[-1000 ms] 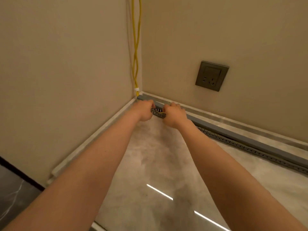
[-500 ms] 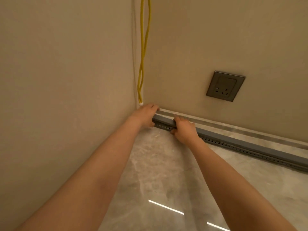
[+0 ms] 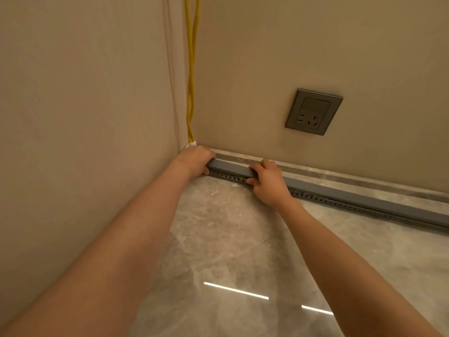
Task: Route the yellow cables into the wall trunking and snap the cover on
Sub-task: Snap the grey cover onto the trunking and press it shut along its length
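Observation:
Grey slotted trunking [image 3: 340,199] runs along the floor at the foot of the right wall, with a smooth grey cover [image 3: 230,168] lying on top of it. My left hand [image 3: 194,159] grips the cover's end in the room corner. My right hand [image 3: 267,182] clamps cover and trunking a little further right, fingers over the top and thumb on the slotted side. Two yellow cables [image 3: 190,76] drop down the corner to a white clip [image 3: 192,143] and vanish behind my left hand.
A grey wall socket [image 3: 313,111] sits on the right wall above the trunking. A stone skirting strip [image 3: 352,177] runs behind the trunking. The glossy marble floor [image 3: 230,239] spreads out beneath my forearms, and the left wall stands close beside my left arm.
Both hands moved from the middle of the trunking end apart: left into the corner, right further along. The view tilted up and shifted, so the socket sits further right in frame.

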{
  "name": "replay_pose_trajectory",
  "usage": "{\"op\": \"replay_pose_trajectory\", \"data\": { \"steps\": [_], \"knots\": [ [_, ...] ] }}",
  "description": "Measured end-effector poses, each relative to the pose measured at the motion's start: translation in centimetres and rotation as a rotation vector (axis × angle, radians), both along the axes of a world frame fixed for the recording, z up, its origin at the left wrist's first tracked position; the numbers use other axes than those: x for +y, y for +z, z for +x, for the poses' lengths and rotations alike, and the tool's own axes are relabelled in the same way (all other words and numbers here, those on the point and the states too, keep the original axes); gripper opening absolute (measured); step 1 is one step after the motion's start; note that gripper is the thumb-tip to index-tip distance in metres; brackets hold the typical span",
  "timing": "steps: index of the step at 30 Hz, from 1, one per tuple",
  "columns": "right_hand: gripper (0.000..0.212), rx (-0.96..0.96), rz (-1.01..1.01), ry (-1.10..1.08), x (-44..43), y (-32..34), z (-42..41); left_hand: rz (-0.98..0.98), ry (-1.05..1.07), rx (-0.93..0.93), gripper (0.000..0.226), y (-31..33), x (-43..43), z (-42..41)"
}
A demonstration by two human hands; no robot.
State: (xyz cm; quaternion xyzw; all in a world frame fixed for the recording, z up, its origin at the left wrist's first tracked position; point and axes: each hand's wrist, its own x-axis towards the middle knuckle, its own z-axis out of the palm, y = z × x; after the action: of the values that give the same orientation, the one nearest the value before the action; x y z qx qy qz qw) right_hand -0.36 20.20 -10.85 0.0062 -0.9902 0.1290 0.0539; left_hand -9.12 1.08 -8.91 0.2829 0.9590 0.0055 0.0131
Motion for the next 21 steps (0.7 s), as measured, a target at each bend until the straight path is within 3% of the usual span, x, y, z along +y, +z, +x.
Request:
{"op": "replay_pose_trajectory", "data": {
  "steps": [6,17,21],
  "knots": [
    [0.038,0.048,0.066,0.041,0.6,-0.2,0.6,-0.084,0.047,-0.052,0.038,0.7,-1.4,-0.7],
    [0.041,-0.047,-0.043,-0.034,0.3,0.4,0.3,0.078,0.058,-0.080,0.033,0.3,-0.2,0.1],
    [0.043,-0.057,-0.025,-0.030,-0.3,0.2,0.0,0.099,0.032,-0.150,0.042,0.2,1.6,0.6]
  ]
}}
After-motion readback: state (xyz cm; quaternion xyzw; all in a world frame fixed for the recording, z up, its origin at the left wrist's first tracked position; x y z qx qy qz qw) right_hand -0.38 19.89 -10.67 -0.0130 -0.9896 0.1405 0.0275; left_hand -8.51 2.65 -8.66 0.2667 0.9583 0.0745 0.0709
